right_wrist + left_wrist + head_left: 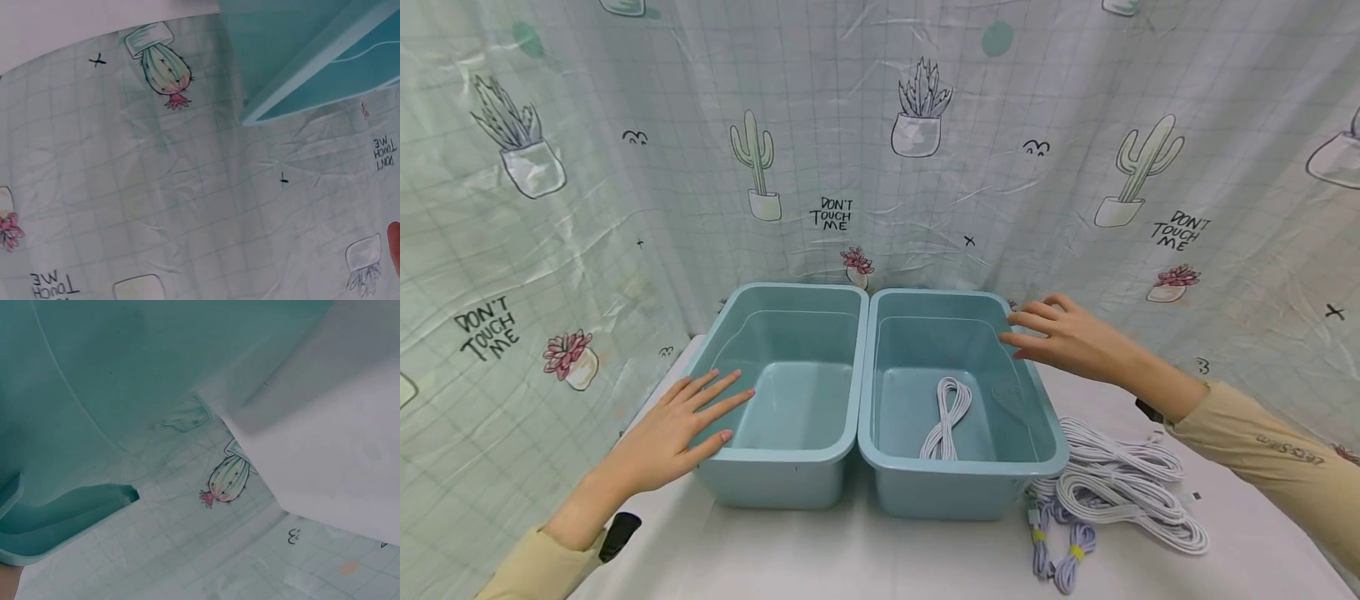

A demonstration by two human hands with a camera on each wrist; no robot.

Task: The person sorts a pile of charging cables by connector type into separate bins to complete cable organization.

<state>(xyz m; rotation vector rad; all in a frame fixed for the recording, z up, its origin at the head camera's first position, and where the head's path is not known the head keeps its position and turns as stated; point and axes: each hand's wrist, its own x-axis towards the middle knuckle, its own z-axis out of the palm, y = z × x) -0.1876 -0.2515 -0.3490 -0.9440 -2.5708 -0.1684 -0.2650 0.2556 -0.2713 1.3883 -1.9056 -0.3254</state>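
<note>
Two blue-green plastic tubs stand side by side on the white table. My left hand (673, 433) is over the front left corner of the left tub (778, 457), fingers spread and holding nothing. Nothing lies in that tub. In the right tub (962, 467) a looped bundle of white cable (951, 412) lies on the floor. Above its right rim is my right hand (1060, 337), fingers loosely bent, with nothing in it. The right wrist view has only a fingertip (394, 247) at its right edge.
To the right of the right tub lie bundles of white cable (1120, 475). In front of them are thin lilac cables (1060, 554) with yellow ties. A curtain printed with cacti (917, 208) hangs behind and around the table (895, 558).
</note>
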